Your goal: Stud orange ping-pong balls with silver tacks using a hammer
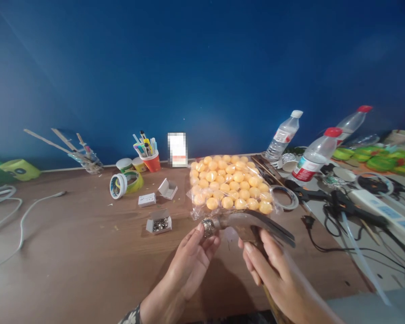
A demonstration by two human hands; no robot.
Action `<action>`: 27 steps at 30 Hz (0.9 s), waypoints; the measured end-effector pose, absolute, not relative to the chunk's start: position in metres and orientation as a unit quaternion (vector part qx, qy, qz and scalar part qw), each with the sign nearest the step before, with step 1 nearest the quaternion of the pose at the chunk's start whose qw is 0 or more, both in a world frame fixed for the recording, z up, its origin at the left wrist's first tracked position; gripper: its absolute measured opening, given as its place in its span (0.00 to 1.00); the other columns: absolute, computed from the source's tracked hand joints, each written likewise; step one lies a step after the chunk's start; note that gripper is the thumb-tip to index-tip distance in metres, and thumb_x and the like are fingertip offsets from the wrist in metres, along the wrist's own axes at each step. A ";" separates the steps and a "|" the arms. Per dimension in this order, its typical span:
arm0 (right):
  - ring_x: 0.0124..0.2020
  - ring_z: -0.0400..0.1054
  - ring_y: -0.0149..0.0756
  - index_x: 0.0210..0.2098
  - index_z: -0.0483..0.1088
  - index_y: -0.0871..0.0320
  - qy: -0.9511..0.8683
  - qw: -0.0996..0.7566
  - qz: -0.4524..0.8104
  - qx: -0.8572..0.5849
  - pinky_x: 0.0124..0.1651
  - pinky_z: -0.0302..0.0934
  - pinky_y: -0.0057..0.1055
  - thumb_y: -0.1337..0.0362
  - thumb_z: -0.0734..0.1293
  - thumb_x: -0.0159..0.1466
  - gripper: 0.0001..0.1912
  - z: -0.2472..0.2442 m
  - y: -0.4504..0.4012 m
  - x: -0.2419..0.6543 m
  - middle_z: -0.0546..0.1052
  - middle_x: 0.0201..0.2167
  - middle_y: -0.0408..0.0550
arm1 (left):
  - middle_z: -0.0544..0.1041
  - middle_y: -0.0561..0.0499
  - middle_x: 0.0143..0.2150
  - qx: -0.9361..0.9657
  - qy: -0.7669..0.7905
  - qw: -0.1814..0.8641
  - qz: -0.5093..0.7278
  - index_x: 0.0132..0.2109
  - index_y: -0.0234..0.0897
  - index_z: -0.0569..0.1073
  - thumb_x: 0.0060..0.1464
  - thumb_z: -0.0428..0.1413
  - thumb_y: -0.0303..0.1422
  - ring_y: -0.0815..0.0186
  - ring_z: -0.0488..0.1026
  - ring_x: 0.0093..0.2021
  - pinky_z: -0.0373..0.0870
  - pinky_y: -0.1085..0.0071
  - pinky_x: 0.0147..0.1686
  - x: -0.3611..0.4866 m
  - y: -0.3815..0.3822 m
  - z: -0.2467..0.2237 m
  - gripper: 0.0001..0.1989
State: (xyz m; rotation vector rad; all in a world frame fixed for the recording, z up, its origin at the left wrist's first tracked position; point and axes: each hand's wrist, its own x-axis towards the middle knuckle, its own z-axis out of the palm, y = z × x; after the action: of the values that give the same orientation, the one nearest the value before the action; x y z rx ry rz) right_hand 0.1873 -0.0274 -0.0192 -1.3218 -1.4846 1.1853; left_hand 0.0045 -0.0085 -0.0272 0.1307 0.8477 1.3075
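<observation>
A claw hammer (246, 222) is held up over the near part of the brown table, its claw pointing right. My right hand (273, 265) wraps round its wooden handle just below the head. Small shiny metal pieces, like thumbtacks, cover the striking end (208, 227) in a clump. The thumb and fingers of my left hand (192, 258) close on that end from the left and below. Just beyond my left hand stands an open small white box (159, 224) holding many similar shiny pieces.
A clear bag of orange balls (227, 182) lies behind the hammer. Two small boxes, tape rolls (119, 186) and a pen cup (150, 161) are to the left. On the right are bottles (315, 157), black glue guns (344, 200), cables and a power strip (386, 213).
</observation>
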 end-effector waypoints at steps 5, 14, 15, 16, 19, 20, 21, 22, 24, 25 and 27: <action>0.19 0.62 0.33 0.42 0.67 0.55 -0.598 0.384 0.468 -0.526 0.23 0.65 0.30 0.43 0.63 0.61 0.23 -0.018 -0.026 0.185 0.70 0.22 0.45 | 0.81 0.43 0.37 0.044 0.391 0.698 0.598 0.36 0.29 0.76 0.55 0.59 0.26 0.65 0.78 0.34 0.77 0.69 0.40 0.005 -0.007 -0.029 0.03; 0.21 0.62 0.32 0.46 0.64 0.57 -0.598 0.380 0.462 -0.534 0.27 0.65 0.29 0.45 0.59 0.65 0.22 -0.006 -0.025 0.187 0.69 0.23 0.43 | 0.80 0.43 0.38 0.029 0.381 0.702 0.601 0.38 0.30 0.75 0.58 0.55 0.25 0.63 0.79 0.39 0.76 0.70 0.40 0.000 -0.003 -0.024 0.04; 0.21 0.62 0.32 0.46 0.64 0.57 -0.596 0.382 0.460 -0.536 0.27 0.65 0.29 0.45 0.59 0.65 0.22 -0.006 -0.025 0.187 0.69 0.23 0.42 | 0.80 0.44 0.38 0.028 0.379 0.702 0.602 0.39 0.30 0.75 0.59 0.54 0.25 0.63 0.79 0.38 0.76 0.70 0.39 -0.001 -0.002 -0.023 0.05; 0.21 0.62 0.32 0.46 0.65 0.57 -0.595 0.385 0.458 -0.537 0.27 0.65 0.29 0.45 0.59 0.65 0.23 -0.006 -0.025 0.187 0.69 0.22 0.42 | 0.80 0.44 0.38 0.026 0.379 0.703 0.602 0.40 0.31 0.75 0.59 0.54 0.26 0.63 0.79 0.38 0.76 0.70 0.39 -0.001 -0.002 -0.023 0.05; 0.21 0.63 0.32 0.44 0.66 0.57 -0.595 0.389 0.459 -0.533 0.26 0.65 0.29 0.44 0.60 0.64 0.23 -0.007 -0.026 0.185 0.70 0.23 0.43 | 0.80 0.43 0.37 0.016 0.389 0.702 0.597 0.41 0.30 0.75 0.60 0.53 0.27 0.64 0.78 0.36 0.76 0.69 0.39 -0.002 -0.002 -0.024 0.07; 0.21 0.63 0.32 0.44 0.66 0.57 -0.597 0.390 0.459 -0.530 0.26 0.65 0.29 0.44 0.60 0.63 0.23 -0.008 -0.026 0.185 0.70 0.23 0.44 | 0.80 0.43 0.36 0.015 0.391 0.702 0.596 0.41 0.30 0.75 0.60 0.53 0.28 0.64 0.78 0.36 0.76 0.68 0.39 -0.001 -0.003 -0.025 0.06; 0.21 0.63 0.32 0.43 0.67 0.57 -0.599 0.391 0.458 -0.527 0.25 0.65 0.29 0.44 0.61 0.63 0.23 -0.009 -0.026 0.184 0.70 0.23 0.45 | 0.79 0.44 0.36 0.015 0.390 0.701 0.596 0.40 0.30 0.75 0.60 0.54 0.28 0.64 0.78 0.36 0.75 0.68 0.40 -0.001 -0.003 -0.026 0.06; 0.20 0.63 0.32 0.42 0.67 0.56 -0.601 0.393 0.457 -0.526 0.25 0.65 0.29 0.44 0.61 0.62 0.22 -0.010 -0.026 0.183 0.70 0.23 0.45 | 0.79 0.44 0.35 0.015 0.388 0.701 0.598 0.39 0.31 0.75 0.59 0.55 0.28 0.64 0.77 0.35 0.75 0.68 0.40 0.000 -0.004 -0.027 0.05; 0.20 0.63 0.33 0.41 0.68 0.56 -0.602 0.392 0.456 -0.525 0.24 0.65 0.29 0.43 0.62 0.61 0.23 -0.012 -0.026 0.181 0.70 0.22 0.45 | 0.79 0.44 0.35 0.013 0.379 0.703 0.602 0.38 0.31 0.74 0.58 0.56 0.28 0.65 0.77 0.34 0.75 0.68 0.40 0.003 -0.005 -0.028 0.04; 0.20 0.63 0.33 0.41 0.68 0.56 -0.601 0.390 0.457 -0.527 0.23 0.65 0.29 0.42 0.63 0.61 0.23 -0.013 -0.025 0.181 0.70 0.22 0.45 | 0.79 0.45 0.35 0.010 0.375 0.707 0.600 0.37 0.31 0.74 0.58 0.56 0.28 0.65 0.76 0.34 0.74 0.68 0.39 0.005 -0.005 -0.028 0.04; 0.19 0.63 0.34 0.41 0.68 0.55 -0.599 0.388 0.457 -0.532 0.23 0.64 0.29 0.42 0.63 0.61 0.23 -0.013 -0.023 0.180 0.70 0.21 0.44 | 0.79 0.45 0.35 0.004 0.372 0.712 0.596 0.36 0.31 0.74 0.58 0.56 0.28 0.66 0.76 0.34 0.74 0.69 0.39 0.006 -0.006 -0.027 0.04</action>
State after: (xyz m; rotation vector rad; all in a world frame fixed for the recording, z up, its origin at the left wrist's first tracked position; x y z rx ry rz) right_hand 0.1802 -0.0235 -0.0128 -1.3528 -1.5229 1.1623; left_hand 0.0065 -0.0058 -0.0274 0.0089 0.8251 1.3205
